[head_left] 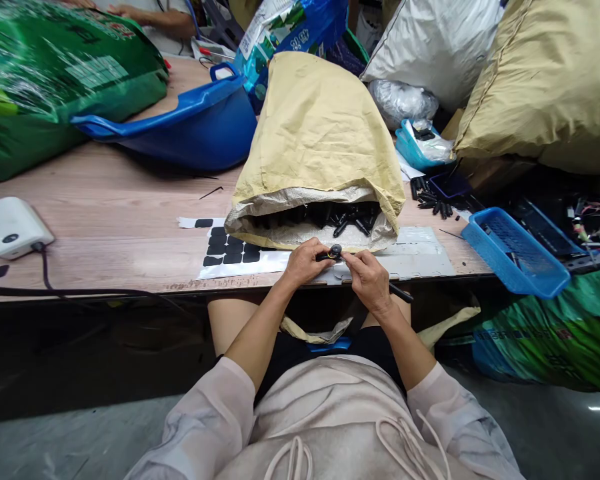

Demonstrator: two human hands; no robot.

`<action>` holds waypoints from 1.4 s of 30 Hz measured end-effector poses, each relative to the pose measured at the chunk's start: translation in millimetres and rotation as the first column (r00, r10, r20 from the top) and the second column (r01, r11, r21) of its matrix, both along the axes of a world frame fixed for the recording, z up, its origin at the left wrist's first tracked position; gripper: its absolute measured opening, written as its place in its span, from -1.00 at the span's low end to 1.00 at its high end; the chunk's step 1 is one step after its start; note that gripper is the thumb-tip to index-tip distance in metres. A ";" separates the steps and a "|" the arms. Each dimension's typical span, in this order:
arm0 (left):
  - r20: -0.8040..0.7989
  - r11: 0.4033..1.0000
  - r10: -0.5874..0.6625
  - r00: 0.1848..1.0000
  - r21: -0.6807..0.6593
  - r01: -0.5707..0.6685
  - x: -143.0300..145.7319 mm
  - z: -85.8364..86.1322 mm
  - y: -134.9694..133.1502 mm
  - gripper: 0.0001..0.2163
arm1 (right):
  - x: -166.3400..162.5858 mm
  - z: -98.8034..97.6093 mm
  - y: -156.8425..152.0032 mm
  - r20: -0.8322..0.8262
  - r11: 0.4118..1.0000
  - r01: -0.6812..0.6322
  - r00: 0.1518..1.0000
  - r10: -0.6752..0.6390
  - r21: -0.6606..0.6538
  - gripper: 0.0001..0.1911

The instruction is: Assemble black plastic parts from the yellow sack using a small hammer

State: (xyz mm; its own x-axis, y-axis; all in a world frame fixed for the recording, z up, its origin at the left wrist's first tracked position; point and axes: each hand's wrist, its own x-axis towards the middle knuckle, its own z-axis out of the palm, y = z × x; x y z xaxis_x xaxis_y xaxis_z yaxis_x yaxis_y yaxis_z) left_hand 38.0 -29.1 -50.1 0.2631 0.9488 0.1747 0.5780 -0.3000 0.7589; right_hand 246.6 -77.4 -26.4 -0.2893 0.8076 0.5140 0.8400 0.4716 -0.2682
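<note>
One small black part point(335, 251) sits just before the open sack point(325, 127); remotely, I see the left hand point(307, 262) pinching it, presumably for steadiness, and the right hand point(369, 279) closed around a black stick point(401, 292).

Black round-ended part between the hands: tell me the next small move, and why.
Probably steady the black round-ended part with the left hand and work on it with the right hand: the left pinches it, the right is close against it, and a dark rod, perhaps a tool handle, juts from the right.
</note>
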 end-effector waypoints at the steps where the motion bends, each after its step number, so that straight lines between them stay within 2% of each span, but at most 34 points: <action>1: 0.000 1.000 -0.002 1.000 0.002 0.002 0.1 0.0 0.0 -0.83 | 1.1 -0.6 0.0 0.002 1.000 0.012 1.000 -0.012 -0.011 -0.62; 10: -0.009 1.000 0.013 1.000 0.006 -0.013 0.7 -1.3 0.0 -0.83 | 13.1 -3.5 -3.7 -0.054 0.998 0.066 0.996 -0.066 -0.008 -0.64; 14: -0.023 1.000 0.012 1.000 0.006 -0.012 0.7 0.5 -0.1 -0.82 | 23.6 -5.3 7.0 -0.105 0.996 0.088 0.991 -0.086 0.009 -0.66; 18: -0.052 0.999 0.011 0.999 0.038 -0.009 0.8 1.9 -1.0 -0.83 | 43.2 -9.8 28.1 -0.044 0.991 0.115 0.993 -0.112 0.074 -0.69; 22: -0.080 0.998 0.010 0.997 0.060 -0.006 0.8 0.4 -0.7 -0.83 | 56.9 -21.8 41.8 0.049 0.989 0.134 0.989 -0.137 0.067 -0.70; 28: -0.044 0.995 -0.035 0.998 0.092 0.039 -2.9 3.3 -1.7 -0.84 | 54.2 -32.7 40.4 -0.004 0.980 0.178 0.984 -0.178 0.087 -0.73; 31: 0.084 0.991 -0.120 0.989 0.068 0.114 0.6 16.4 -22.7 -0.78 | 51.5 -31.4 38.3 -0.005 0.979 0.196 0.980 -0.196 0.061 -0.73; 33: 0.171 0.958 -0.274 0.946 -0.036 0.284 8.1 24.2 -45.3 -0.74 | 50.6 -30.2 37.5 -0.002 0.977 0.206 0.979 -0.206 0.049 -0.72; 34: 0.193 0.910 -0.376 0.906 -0.109 0.401 13.4 25.3 -56.7 -0.73 | 50.4 -29.8 37.3 0.001 0.977 0.210 0.978 -0.210 0.047 -0.72; 36: 0.186 0.750 -0.570 0.800 -0.279 0.599 25.5 18.0 -74.3 -0.78 | 50.2 -29.4 37.0 0.006 0.975 0.215 0.976 -0.215 0.047 -0.73; 37: 0.164 0.669 -0.637 0.753 -0.368 0.646 31.4 8.8 -78.8 -0.82 | 50.2 -29.4 36.9 0.005 0.975 0.216 0.976 -0.217 0.049 -0.73; 38: 0.132 0.618 -0.667 0.733 -0.450 0.644 36.5 -3.8 -80.1 -0.85 | 50.2 -29.5 36.8 0.004 0.975 0.217 0.976 -0.218 0.050 -0.73; 39: 0.100 0.594 -0.671 0.735 -0.520 0.613 40.4 -19.3 -78.3 -0.88 | 50.2 -29.6 36.7 0.002 0.975 0.217 0.976 -0.217 0.049 -0.73; 40: 0.062 0.612 -0.635 0.770 -0.567 0.551 42.7 -36.5 -74.2 -0.89 | 50.2 -29.7 36.7 0.002 0.975 0.216 0.976 -0.216 0.044 -0.73; 42: -0.017 0.735 -0.477 0.879 -0.556 0.389 42.6 -71.7 -63.0 -0.84 | 50.3 -29.9 36.6 0.002 0.976 0.214 0.977 -0.215 0.031 -0.72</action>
State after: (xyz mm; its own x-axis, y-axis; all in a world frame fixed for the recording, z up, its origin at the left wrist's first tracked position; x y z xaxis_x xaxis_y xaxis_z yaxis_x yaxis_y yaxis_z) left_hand 80.6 -92.0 -121.8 0.6483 0.6558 -0.3867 0.6019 -0.1304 0.7879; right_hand 296.9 -40.8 -56.3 -0.1139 0.8353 0.5379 0.9239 0.2881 -0.2517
